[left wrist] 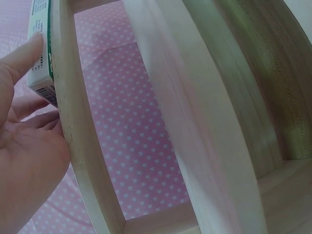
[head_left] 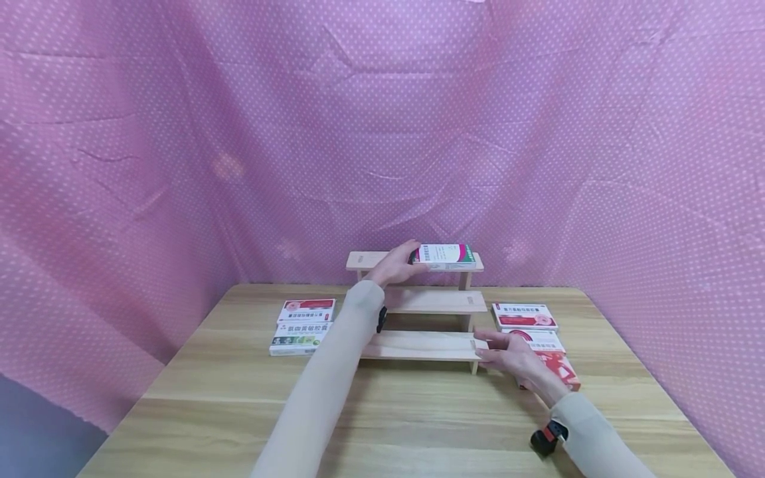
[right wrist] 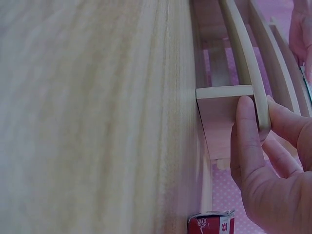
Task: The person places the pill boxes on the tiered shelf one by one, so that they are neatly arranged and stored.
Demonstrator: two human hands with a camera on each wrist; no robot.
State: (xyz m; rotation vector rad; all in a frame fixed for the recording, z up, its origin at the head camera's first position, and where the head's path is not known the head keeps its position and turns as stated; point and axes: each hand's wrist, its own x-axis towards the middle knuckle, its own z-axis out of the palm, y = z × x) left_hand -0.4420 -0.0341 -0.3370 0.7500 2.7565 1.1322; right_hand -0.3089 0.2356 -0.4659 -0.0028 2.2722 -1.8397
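Note:
A three-tier wooden stand (head_left: 427, 342) stands on the table. My left hand (head_left: 394, 264) is at its top board, pinching one end of a white medicine box (head_left: 445, 255) with green and magenta trim. In the left wrist view the thumb presses the face of the box (left wrist: 40, 63), which lies against the board, with fingers at its far end. My right hand (head_left: 508, 353) grips the right end of the lowest board. In the right wrist view, thumb and fingers of the right hand (right wrist: 273, 165) pinch this board (right wrist: 251, 68) from both faces.
Left of the stand lie a red-and-white medicine box (head_left: 307, 309) and a green-and-white one (head_left: 299, 338). To the right, a column of medicine boxes (head_left: 524, 316) lies near my right forearm, the nearest one red (head_left: 558, 368). A pink dotted curtain (head_left: 382, 146) hangs behind the table.

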